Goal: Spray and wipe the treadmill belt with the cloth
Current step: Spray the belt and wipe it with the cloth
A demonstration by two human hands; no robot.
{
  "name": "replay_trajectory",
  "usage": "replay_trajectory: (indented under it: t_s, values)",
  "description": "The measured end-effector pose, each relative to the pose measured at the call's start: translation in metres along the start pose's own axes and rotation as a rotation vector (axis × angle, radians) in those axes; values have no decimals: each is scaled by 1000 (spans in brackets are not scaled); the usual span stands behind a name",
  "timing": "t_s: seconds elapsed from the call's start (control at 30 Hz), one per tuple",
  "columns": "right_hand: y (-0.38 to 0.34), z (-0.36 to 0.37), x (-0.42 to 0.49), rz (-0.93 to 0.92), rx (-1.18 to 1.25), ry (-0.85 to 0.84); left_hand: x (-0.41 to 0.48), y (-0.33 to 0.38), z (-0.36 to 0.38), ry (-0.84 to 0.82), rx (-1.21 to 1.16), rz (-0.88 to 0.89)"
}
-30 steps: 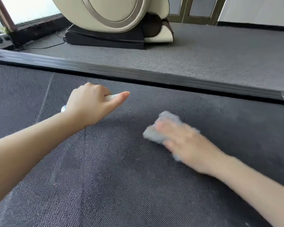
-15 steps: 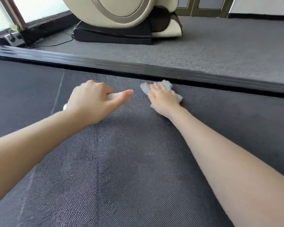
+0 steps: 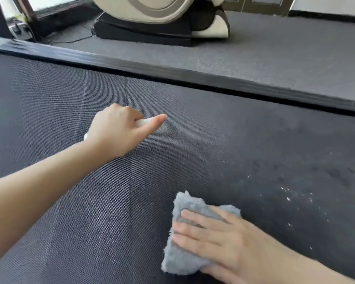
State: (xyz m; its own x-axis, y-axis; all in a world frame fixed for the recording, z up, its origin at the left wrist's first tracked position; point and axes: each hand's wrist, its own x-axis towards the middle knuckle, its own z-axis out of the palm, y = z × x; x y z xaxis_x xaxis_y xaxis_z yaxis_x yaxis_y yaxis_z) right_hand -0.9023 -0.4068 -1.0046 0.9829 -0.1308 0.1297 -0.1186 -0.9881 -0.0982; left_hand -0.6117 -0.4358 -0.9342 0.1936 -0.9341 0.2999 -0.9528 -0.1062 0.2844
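Pressed the grey cloth [image 3: 190, 236] flat on the treadmill belt [image 3: 115, 222] under the open, spread right hand [image 3: 223, 240], likely for wiping pressure beside the wet droplets [image 3: 291, 193], left hand [image 3: 119, 132] curled around a small white spray bottle [image 3: 143, 121], parked aside.

Counts: two hands, one cloth, one white object, one belt.

One left hand [image 3: 119, 133] and one right hand [image 3: 219, 240]; one grey fluffy cloth [image 3: 184, 257]; one small white object [image 3: 143, 121] in the left hand, mostly hidden; one dark treadmill belt [image 3: 90, 232]; one side rail [image 3: 172, 69]; one cream and black massage chair [image 3: 162, 19] on one grey carpet [image 3: 275, 50].
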Motion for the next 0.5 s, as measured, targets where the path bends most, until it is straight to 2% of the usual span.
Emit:
replay_trajectory:
  t_s: [0.07,0.13,0.27,0.33,0.43,0.5]
  values:
    - [28,-8,-6,41,89,61,-8,8,2,-13,-2,18]
    - [73,-15,0,190,75,66,-17,14,1,-32,10,26]
    - [179,-23,10,749,-31,24,-32,21,-11,-37,12,41]
    - [205,-23,16,926,-71,16,-40,22,-18,-33,12,41]
    - [190,-21,39,1039,-51,-42,-50,20,-27,-33,12,39]
    - [153,-25,57,942,-31,-34,-56,21,-30,-35,10,22]
